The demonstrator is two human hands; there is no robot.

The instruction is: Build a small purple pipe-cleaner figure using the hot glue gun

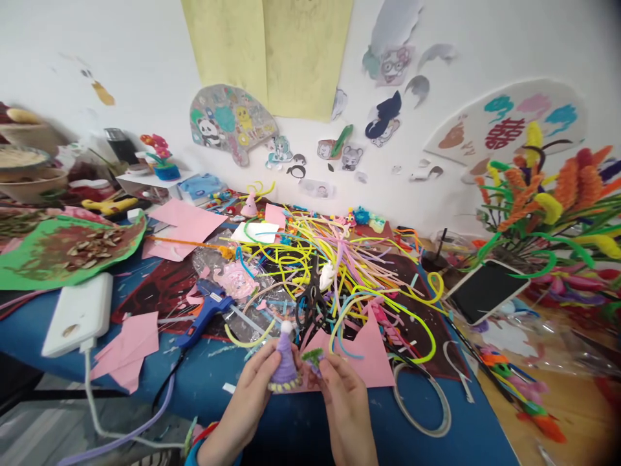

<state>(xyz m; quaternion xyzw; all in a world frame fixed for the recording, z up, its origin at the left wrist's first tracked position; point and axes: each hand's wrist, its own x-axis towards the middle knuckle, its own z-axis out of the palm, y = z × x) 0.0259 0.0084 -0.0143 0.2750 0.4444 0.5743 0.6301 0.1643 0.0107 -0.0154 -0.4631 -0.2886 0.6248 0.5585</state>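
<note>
Over the near edge of the table, my left hand (259,372) is closed around a small purple cone hat (284,362) of coiled pipe cleaner. It has a white pompom tip and a pale yellow, bumpy rim, and stands upright. Just to its right, my right hand (342,388) pinches a small green and purple pipe-cleaner piece (313,358); its exact shape is partly hidden by the fingers. The two pieces are close together, and I cannot tell whether they touch. Pink paper (371,356) lies beneath and behind my right hand.
A blue glue gun (206,314) lies left of my hands, and black-handled scissors (313,307) lie ahead. Loose pipe cleaners (349,252) heap over the middle. A white power bank (80,314) with a cable is at left, a tape roll (422,400) at right, a phone (488,291) beyond.
</note>
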